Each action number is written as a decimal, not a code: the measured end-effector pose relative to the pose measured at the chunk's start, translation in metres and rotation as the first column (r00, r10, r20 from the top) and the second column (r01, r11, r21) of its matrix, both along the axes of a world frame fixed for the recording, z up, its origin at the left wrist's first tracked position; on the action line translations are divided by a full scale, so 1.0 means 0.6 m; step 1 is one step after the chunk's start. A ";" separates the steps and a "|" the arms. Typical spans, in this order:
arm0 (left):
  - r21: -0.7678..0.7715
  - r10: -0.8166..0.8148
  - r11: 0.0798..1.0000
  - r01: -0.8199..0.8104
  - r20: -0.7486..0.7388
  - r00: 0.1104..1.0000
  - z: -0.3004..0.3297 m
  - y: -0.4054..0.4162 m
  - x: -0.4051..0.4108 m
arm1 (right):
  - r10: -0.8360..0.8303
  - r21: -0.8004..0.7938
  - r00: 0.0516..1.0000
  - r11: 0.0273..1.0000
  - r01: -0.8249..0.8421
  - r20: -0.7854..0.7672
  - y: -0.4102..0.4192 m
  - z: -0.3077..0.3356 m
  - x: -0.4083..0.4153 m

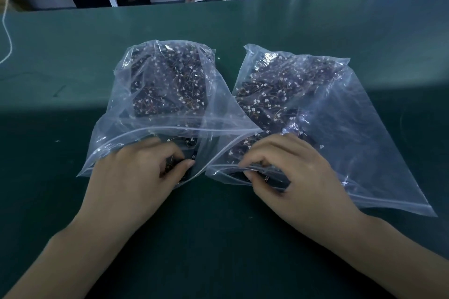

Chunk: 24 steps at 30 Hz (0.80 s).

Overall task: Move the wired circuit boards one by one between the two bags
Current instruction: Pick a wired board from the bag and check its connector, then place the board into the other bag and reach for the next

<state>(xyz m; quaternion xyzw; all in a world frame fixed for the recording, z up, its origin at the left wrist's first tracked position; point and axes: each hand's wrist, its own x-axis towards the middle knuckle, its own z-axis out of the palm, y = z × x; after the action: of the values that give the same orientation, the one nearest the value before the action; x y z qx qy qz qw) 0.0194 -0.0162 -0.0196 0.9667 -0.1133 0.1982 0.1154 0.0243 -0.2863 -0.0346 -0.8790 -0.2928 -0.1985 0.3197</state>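
Note:
Two clear zip bags lie side by side on the green table, each full of dark wired circuit boards with white connectors. The left bag [136, 133] has its mouth toward me, and my left hand [136, 172] reaches into that mouth, its fingers curled round a dark circuit board [181, 167]. The right bag [352, 133] lies slanted to the right. At its mouth my right hand [286, 167] pinches the bag's rim [226, 170], with dark boards showing just under the fingers.
The green table [243, 22] stretches far back and to both sides. A white cord [7, 31] hangs at the far left. Shelving with boxes and small items stands behind the table's far edge.

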 end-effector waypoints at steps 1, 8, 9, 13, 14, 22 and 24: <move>-0.005 -0.001 1.000 0.001 0.022 1.000 -0.001 0.000 0.000 | -0.001 -0.002 1.000 1.000 0.001 -0.004 0.000 0.000 0.000; -0.048 -0.051 0.997 0.066 0.252 0.966 0.002 -0.009 -0.005 | 0.010 -0.032 0.999 0.999 -0.011 -0.047 0.001 0.004 -0.002; -0.054 -0.070 0.994 0.090 0.292 0.954 0.001 -0.011 -0.005 | 0.014 -0.028 0.999 0.999 -0.015 -0.053 0.002 0.004 -0.003; -0.155 -0.151 0.960 0.232 0.409 0.900 0.002 -0.022 -0.012 | 0.038 0.048 0.996 0.998 -0.034 -0.085 0.003 0.003 -0.006; -0.208 -0.168 0.939 0.272 0.414 0.895 0.004 -0.026 -0.015 | 0.041 0.064 0.995 0.997 -0.036 -0.087 0.004 0.003 -0.005; -0.756 -0.370 0.542 0.368 0.179 0.912 0.001 -0.081 -0.045 | 0.097 0.280 0.995 0.956 -0.084 -0.033 0.005 0.008 -0.004; -0.790 -0.399 0.497 0.358 0.158 0.903 0.001 -0.084 -0.045 | 0.101 0.308 0.995 0.947 -0.094 -0.007 0.005 0.009 -0.003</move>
<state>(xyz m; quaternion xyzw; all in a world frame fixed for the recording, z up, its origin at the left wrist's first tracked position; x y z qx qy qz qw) -0.0079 -0.0667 -0.0189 0.7637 -0.2175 0.1755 0.5819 0.0226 -0.2833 -0.0294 -0.8051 -0.2978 -0.2158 0.4654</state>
